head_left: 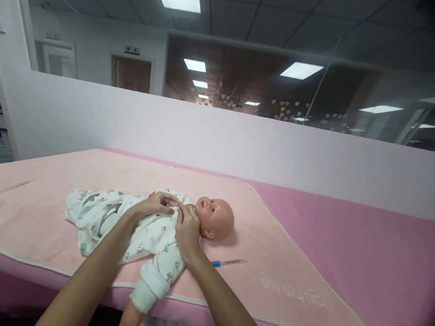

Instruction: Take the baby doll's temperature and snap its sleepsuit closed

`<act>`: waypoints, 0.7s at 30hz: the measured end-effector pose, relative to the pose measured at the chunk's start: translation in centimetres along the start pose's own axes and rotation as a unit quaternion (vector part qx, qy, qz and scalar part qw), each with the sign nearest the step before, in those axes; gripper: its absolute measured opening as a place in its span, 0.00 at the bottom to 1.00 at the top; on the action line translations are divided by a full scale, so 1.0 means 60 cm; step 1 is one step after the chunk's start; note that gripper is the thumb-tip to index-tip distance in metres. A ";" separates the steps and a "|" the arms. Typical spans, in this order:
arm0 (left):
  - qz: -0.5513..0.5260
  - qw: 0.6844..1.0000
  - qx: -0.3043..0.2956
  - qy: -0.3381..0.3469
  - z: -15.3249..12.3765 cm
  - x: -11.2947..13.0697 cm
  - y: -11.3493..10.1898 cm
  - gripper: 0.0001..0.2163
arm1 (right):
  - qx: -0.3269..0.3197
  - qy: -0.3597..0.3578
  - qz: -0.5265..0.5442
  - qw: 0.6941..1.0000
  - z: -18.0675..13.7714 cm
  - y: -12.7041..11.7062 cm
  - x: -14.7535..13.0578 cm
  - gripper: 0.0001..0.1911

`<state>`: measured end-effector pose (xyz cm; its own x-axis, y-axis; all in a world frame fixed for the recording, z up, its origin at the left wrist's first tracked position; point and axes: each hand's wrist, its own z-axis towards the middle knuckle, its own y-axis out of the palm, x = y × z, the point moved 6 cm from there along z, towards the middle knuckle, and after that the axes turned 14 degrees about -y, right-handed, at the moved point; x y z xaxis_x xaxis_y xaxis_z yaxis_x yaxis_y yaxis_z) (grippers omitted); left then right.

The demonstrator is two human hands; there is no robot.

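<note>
A baby doll (216, 219) lies on its back with its head to the right, dressed in a white printed baby outfit (148, 237). My left hand (159, 203) rests on the doll's chest, its fingers curled onto the outfit close to the neck. Against it, my right hand (188, 229) is closed at the collar beside the doll's chin, pinching the cloth. What exactly lies between the fingertips is partly hidden. A glass thermometer (234, 262) with a blue end lies just right of my right forearm. One doll arm hangs over the near edge.
Under the doll, a peach-pink mat (52, 174) covers much of a pink padded table (345, 228). A low white wall (219, 138) with glass above it runs along the far side. The table's near edge passes below my forearms.
</note>
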<state>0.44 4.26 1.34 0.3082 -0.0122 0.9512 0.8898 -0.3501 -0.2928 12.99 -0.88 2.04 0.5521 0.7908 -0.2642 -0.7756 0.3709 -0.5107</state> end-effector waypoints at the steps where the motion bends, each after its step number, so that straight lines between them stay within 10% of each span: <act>1: -0.006 1.000 -0.002 -0.001 0.000 -0.001 0.000 0.20 | 0.001 0.003 0.002 1.000 0.000 -0.001 0.000 0.15; 21: -0.036 0.999 -0.009 -0.016 0.001 -0.004 0.001 0.22 | 0.012 -0.010 0.029 0.999 0.000 -0.006 -0.002 0.14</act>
<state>0.46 4.30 1.07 0.2542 0.0430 0.9662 0.9042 -0.3651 -0.2216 13.17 -1.11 2.25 0.4995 0.8213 -0.2758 -0.8133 0.3348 -0.4758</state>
